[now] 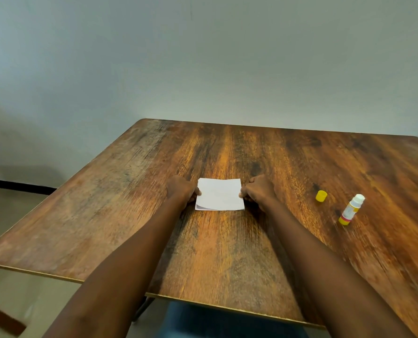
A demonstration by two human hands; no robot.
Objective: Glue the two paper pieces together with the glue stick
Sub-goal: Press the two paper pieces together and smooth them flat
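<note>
Two white paper pieces lie stacked on the wooden table, the lower one peeking out at the near left corner. My left hand pinches the stack's left edge with curled fingers. My right hand pinches its right edge the same way. The glue stick, white with a yellow base, lies uncapped on its side at the right, its white tip pointing away from me. Its yellow cap stands alone to the left of the stick. Both are well apart from my hands.
The table's far edge meets a plain pale wall. Its left edge drops to the floor. Blue trousers show below the near edge.
</note>
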